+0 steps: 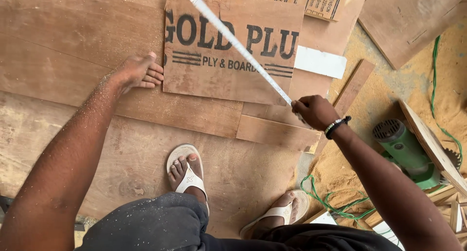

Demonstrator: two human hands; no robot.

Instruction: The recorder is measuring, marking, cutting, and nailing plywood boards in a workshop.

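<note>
**Hands on a printed plywood piece, tape blade stretched across it**

Both hands are down at the plywood on the floor. Left hand (141, 72) lies flat, fingers together and pointing right, its fingertips touching the left edge of a rectangular plywood piece (221, 80) with dark printed lettering. Fine sawdust clings to the left forearm. Right hand (315, 111) is closed in a fist around the near end of a white measuring tape blade (238, 44), which runs stiffly up and to the left, slanting over the printed piece and ending past its top edge. A dark beaded bracelet (337, 126) sits on the right wrist.

The printed piece lies on top of larger plywood sheets (73, 41) that cover the floor. A narrow wooden strip (277, 132) lies just below its lower right corner, and a small white rectangle (319, 62) lies just beside its right edge. Two feet in white sandals (187, 175) stand on the sheets nearest the camera.

To the right, sawdust (369, 100) is heaped on the ground. A green power tool (404, 151) rests there, partly under a board, with a green cord (335, 204) looping near the right foot.
</note>
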